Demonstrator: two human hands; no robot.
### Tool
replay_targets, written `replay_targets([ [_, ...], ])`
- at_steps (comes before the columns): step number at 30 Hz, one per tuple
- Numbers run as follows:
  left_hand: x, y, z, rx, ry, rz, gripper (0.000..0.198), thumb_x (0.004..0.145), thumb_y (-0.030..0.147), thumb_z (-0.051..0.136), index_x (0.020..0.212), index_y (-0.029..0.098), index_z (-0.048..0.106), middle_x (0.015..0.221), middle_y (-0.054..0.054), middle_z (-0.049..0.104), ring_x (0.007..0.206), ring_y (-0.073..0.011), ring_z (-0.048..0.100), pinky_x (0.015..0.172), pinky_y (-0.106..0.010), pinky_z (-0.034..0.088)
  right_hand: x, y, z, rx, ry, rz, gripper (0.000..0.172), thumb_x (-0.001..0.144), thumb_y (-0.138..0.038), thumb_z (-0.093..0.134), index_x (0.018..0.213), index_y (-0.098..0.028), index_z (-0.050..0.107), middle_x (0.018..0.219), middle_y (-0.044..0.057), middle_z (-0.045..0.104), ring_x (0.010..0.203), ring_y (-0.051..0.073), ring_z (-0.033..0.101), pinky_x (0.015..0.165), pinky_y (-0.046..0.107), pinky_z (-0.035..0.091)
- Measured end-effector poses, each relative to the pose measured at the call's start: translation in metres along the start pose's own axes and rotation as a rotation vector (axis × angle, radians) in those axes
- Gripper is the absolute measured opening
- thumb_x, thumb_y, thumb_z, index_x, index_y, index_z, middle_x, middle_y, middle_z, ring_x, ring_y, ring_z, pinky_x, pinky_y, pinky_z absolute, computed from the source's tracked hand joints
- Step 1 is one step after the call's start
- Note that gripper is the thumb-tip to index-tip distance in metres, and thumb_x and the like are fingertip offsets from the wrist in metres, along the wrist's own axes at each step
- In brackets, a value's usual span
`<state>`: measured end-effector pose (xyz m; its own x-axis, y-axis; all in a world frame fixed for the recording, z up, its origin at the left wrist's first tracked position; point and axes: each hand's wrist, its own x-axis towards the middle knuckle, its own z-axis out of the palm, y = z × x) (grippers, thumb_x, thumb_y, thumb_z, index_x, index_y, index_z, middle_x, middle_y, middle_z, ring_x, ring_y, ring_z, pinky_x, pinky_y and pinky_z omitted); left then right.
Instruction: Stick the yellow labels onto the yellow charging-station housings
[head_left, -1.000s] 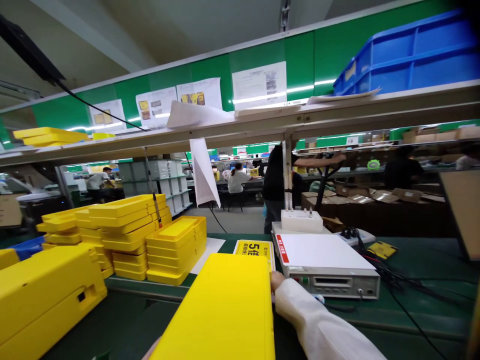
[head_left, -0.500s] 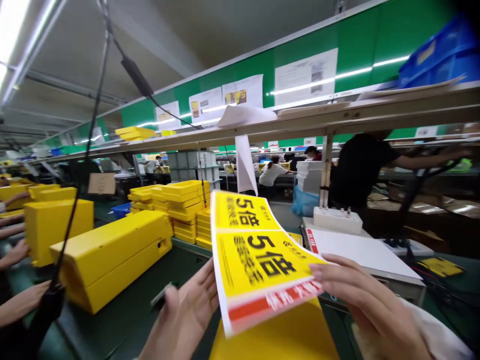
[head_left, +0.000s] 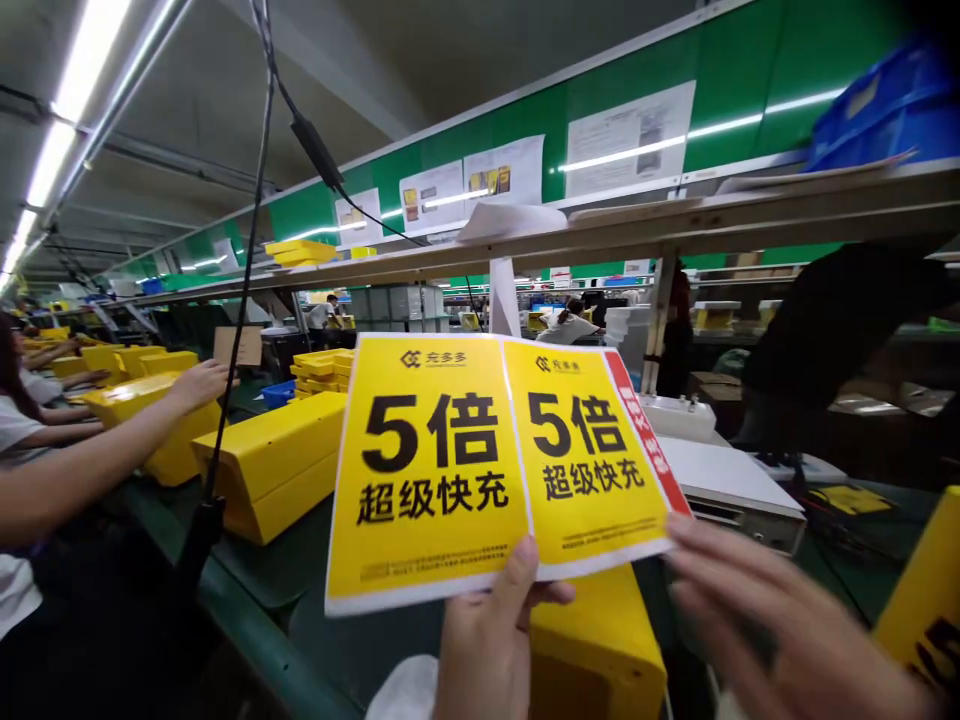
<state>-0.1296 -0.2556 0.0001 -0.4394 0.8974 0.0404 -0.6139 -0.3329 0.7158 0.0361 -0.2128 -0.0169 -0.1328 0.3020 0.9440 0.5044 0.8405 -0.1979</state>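
Pinched between thumb and fingers of our left hand (head_left: 491,640), a printed yellow sheet (head_left: 439,440) is held up facing us; our right hand (head_left: 780,610) has its fingertips at the lower corner, but blur means we cannot tell whether they grip it.

Reading the clock from our left hand, we have the green bench (head_left: 352,650) spreading below and beyond us, with the long shelf (head_left: 750,222) crossing from 11 to 1 o'clock. A blue crate (head_left: 877,110) sits on that shelf at between 1 and 2. Towards 10 o'clock we see a long yellow box (head_left: 277,450), and past it a co-worker's hand (head_left: 199,385). At 2 is a white-topped machine (head_left: 727,480). Close by at 3 stands another yellow box (head_left: 600,650), partly behind the sheet's lower edge; we cannot tell whether they touch.

From our left grip the sheet lies at 12 o'clock, its long axis running roughly 9 to 3, the right end slightly raised. Our left hand is nearer its middle, our right nearer the end with the red strip (head_left: 651,435), its smallest part, at about 2.
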Motion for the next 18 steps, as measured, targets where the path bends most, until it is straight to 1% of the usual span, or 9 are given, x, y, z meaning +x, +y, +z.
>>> replay_targets([
  [1, -0.006, -0.005, 0.004, -0.039, 0.029, 0.043, 0.060, 0.056, 0.024, 0.080, 0.112, 0.020, 0.059, 0.098, -0.007, 0.068, 0.071, -0.0172, 0.065, 0.048, -0.020, 0.055, 0.001, -0.018, 0.004, 0.023, -0.069, -0.097, 0.028, 0.078, -0.012, 0.058, 0.104, -0.022, 0.061, 0.113, 0.003, 0.061, 0.105, 0.017, 0.057, 0.094, 0.026, 0.045],
  [2, -0.011, -0.008, 0.007, -0.074, 0.048, 0.071, 0.058, 0.055, 0.024, 0.081, 0.110, 0.022, 0.061, 0.099, -0.005, 0.068, 0.074, -0.0168, 0.065, 0.053, -0.019, 0.056, 0.003, -0.032, 0.009, 0.027, -0.126, -0.162, 0.030, 0.078, -0.009, 0.058, 0.106, -0.020, 0.060, 0.113, 0.005, 0.061, 0.108, 0.018, 0.055, 0.094, 0.026, 0.046],
  [3, -0.015, -0.011, 0.009, -0.106, 0.063, 0.090, 0.056, 0.054, 0.024, 0.082, 0.107, 0.024, 0.063, 0.100, -0.003, 0.068, 0.079, -0.0166, 0.065, 0.059, -0.019, 0.057, 0.004, -0.042, 0.014, 0.028, -0.145, -0.187, 0.030, 0.078, -0.007, 0.058, 0.106, -0.017, 0.059, 0.113, 0.007, 0.061, 0.111, 0.018, 0.054, 0.095, 0.027, 0.046],
  [5, -0.021, -0.012, 0.011, -0.147, 0.080, 0.098, 0.052, 0.052, 0.024, 0.083, 0.100, 0.028, 0.065, 0.101, 0.000, 0.068, 0.091, -0.0169, 0.064, 0.074, -0.019, 0.055, 0.005, -0.052, 0.022, 0.056, -0.118, -0.121, 0.028, 0.080, -0.006, 0.056, 0.106, -0.015, 0.058, 0.114, 0.009, 0.060, 0.114, 0.019, 0.052, 0.096, 0.028, 0.046],
  [8, -0.026, -0.009, 0.007, -0.119, 0.052, 0.069, 0.051, 0.049, 0.024, 0.084, 0.098, 0.029, 0.067, 0.102, 0.000, 0.069, 0.096, -0.0188, 0.063, 0.077, -0.019, 0.055, 0.005, -0.054, 0.024, 0.104, -0.119, -0.063, 0.027, 0.081, -0.006, 0.054, 0.107, -0.014, 0.058, 0.114, 0.008, 0.061, 0.109, 0.014, 0.055, 0.096, 0.022, 0.045],
  [11, -0.025, -0.009, -0.003, -0.026, 0.039, 0.050, 0.043, 0.052, 0.029, 0.083, 0.092, 0.026, 0.069, 0.101, -0.001, 0.069, 0.099, -0.0209, 0.062, 0.081, -0.021, 0.054, 0.006, -0.054, 0.020, 0.150, -0.155, -0.030, 0.027, 0.082, -0.006, 0.052, 0.106, -0.015, 0.059, 0.112, 0.007, 0.063, 0.103, 0.012, 0.059, 0.093, 0.017, 0.046],
  [13, -0.021, -0.011, -0.010, 0.034, 0.053, 0.075, 0.039, 0.052, 0.030, 0.082, 0.088, 0.025, 0.070, 0.099, 0.000, 0.069, 0.099, -0.0209, 0.062, 0.084, -0.021, 0.053, 0.006, -0.056, 0.019, 0.196, -0.188, -0.006, 0.028, 0.081, -0.007, 0.053, 0.107, -0.015, 0.060, 0.109, 0.007, 0.064, 0.101, 0.013, 0.060, 0.090, 0.017, 0.049],
  [15, -0.016, -0.013, -0.015, 0.086, 0.037, 0.106, 0.038, 0.052, 0.029, 0.082, 0.088, 0.025, 0.070, 0.097, 0.000, 0.070, 0.095, -0.0214, 0.064, 0.084, -0.024, 0.054, 0.007, -0.058, 0.021, 0.239, -0.203, 0.017, 0.028, 0.080, -0.007, 0.055, 0.107, -0.016, 0.061, 0.107, 0.008, 0.066, 0.098, 0.013, 0.062, 0.086, 0.017, 0.050],
  [18, -0.012, -0.013, -0.017, 0.174, 0.019, 0.133, 0.038, 0.052, 0.034, 0.081, 0.087, 0.022, 0.070, 0.093, -0.002, 0.071, 0.091, -0.0222, 0.065, 0.082, -0.027, 0.055, 0.008, -0.061, 0.026, 0.307, -0.183, 0.093, 0.028, 0.079, -0.007, 0.057, 0.104, -0.019, 0.063, 0.101, 0.006, 0.068, 0.092, 0.013, 0.064, 0.080, 0.016, 0.053],
])
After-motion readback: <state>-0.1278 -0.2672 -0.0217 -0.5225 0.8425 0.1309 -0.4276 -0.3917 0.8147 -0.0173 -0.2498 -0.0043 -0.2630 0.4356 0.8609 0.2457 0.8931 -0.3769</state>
